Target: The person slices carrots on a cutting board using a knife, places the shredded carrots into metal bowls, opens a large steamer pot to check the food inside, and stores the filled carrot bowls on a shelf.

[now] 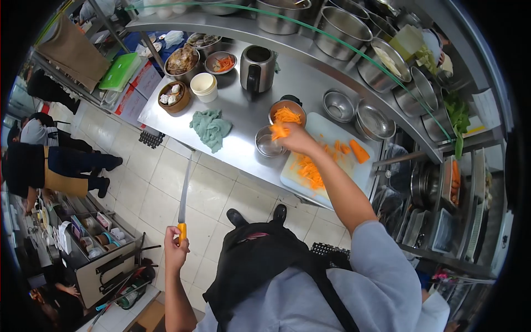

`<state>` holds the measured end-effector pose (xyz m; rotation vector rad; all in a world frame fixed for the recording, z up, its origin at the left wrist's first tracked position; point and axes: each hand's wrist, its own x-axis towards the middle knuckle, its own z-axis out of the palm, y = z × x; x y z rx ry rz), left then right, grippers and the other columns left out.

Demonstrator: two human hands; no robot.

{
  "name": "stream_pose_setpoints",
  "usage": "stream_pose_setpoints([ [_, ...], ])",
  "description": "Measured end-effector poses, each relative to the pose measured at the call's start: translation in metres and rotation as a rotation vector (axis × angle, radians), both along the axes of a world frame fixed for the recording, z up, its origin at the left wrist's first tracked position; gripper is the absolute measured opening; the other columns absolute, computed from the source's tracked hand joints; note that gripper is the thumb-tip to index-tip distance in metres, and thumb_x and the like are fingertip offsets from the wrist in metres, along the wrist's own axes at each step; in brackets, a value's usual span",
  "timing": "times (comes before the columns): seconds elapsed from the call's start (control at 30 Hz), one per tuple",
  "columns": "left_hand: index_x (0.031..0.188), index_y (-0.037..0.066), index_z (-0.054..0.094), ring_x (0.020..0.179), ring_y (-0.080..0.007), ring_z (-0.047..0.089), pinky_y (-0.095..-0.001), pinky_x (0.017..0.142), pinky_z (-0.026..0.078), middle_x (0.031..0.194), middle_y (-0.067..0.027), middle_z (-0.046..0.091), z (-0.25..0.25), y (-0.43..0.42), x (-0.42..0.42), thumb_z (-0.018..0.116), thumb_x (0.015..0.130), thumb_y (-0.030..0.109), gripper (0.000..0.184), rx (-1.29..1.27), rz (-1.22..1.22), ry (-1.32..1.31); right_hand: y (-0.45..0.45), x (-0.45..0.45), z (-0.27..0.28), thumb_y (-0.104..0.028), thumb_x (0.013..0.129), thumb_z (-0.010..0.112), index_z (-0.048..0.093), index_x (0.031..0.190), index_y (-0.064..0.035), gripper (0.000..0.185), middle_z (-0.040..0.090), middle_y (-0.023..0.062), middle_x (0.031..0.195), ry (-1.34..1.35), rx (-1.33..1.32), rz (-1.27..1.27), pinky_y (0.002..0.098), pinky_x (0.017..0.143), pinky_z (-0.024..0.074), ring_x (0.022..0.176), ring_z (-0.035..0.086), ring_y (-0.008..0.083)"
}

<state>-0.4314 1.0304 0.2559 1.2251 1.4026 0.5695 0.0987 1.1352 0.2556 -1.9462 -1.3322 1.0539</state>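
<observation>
Right hand (pixel 298 139): grip closed around a bunch of carrot shreds (pixel 280 131), above the gap between the shred bowl (pixel 284 103) and a second steel bowl (pixel 270 145). Can't tell if the bunch touches either rim. Left hand (pixel 176 249): grip wrapped on the yellow handle of a long knife (pixel 184 199), blade pointing toward the desk (pixel 238 119), over the floor, outside the near edge.

Progress, my read: part done. Cut carrot is heaped in the shred bowl; a loose pile (pixel 310 172) is on the cutting board (pixel 331 130), toward its near-left corner. Not cut up: one carrot chunk (pixel 359 151) by the board's right edge. Second bowl's inside is partly behind the hand.

Edges/room: board sits at the desk's right end, near edges about level. Two more steel bowls (pixel 338 105) stand behind it, toward the far edge, so tight there. The shelf (pixel 182 23) runs along the far side and caps height at the back. Best room: bare steel left of the bowls, up to the green cloth (pixel 211 130) at the near edge. Metal pitcher (pixel 258 69) bounds it behind.
</observation>
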Motion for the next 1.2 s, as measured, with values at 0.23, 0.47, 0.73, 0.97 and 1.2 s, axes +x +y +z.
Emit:
stream_pose_setpoints([
  [0.23, 0.109, 0.011, 0.041, 0.062, -0.0083, 0.053, -0.0248, 0.049, 0.049, 0.086, -0.0024, 0.049, -0.014, -0.014, -0.006, 0.055, 0.087, -0.010, 0.033, -0.014, 0.029, -0.022, 0.060, -0.050, -0.068, -0.019, 0.079, 0.071, 0.074, 0.109, -0.0063, 0.033, 0.074, 0.0223, 0.114, -0.595, -0.472, 0.413, 0.0448, 0.087, 0.0587, 0.104, 0.072, 0.0360],
  [0.47, 0.108, 0.012, 0.041, 0.061, -0.0080, 0.051, -0.0241, 0.048, 0.045, 0.080, -0.0017, 0.050, -0.025, -0.027, -0.013, 0.054, 0.088, -0.010, 0.033, -0.074, 0.083, -0.051, 0.040, -0.032, -0.041, -0.021, 0.081, 0.076, 0.075, 0.114, -0.0070, 0.036, 0.074, 0.0198, 0.113, -0.481, 0.044, 0.353, 0.0450, 0.094, 0.0561, 0.102, 0.071, 0.0397],
  [0.73, 0.110, 0.014, 0.041, 0.056, -0.0076, 0.050, -0.0235, 0.047, 0.043, 0.075, -0.0007, 0.052, 0.000, -0.004, 0.003, 0.054, 0.089, -0.005, 0.031, -0.065, 0.076, -0.008, -0.101, 0.057, -0.051, -0.029, 0.092, 0.062, 0.076, 0.097, -0.0066, 0.027, 0.074, 0.0194, 0.090, -0.479, 0.127, -0.426, 0.0449, 0.079, 0.0569, 0.087, 0.072, 0.0382],
  [0.97, 0.110, 0.014, 0.041, 0.056, -0.0068, 0.049, -0.0232, 0.047, 0.043, 0.074, -0.0001, 0.052, 0.007, 0.007, 0.028, 0.054, 0.089, -0.003, 0.030, -0.013, -0.073, 0.042, -0.139, -0.011, -0.108, -0.058, 0.083, 0.069, 0.055, 0.145, -0.0209, 0.074, 0.042, 0.0179, 0.154, -0.876, -0.144, -0.720, 0.0666, 0.093, 0.0422, 0.134, 0.044, 0.0458],
  [1.2, 0.110, 0.012, 0.041, 0.056, -0.0063, 0.048, -0.0228, 0.048, 0.043, 0.075, 0.0004, 0.050, 0.016, 0.011, 0.053, 0.054, 0.088, -0.004, 0.030, -0.032, -0.147, 0.031, -0.140, 0.012, -0.126, -0.042, 0.081, 0.075, 0.067, 0.132, -0.0208, 0.056, 0.052, 0.0114, 0.137, -0.719, 0.093, -0.560, 0.0537, 0.090, 0.0547, 0.122, 0.057, 0.0371],
])
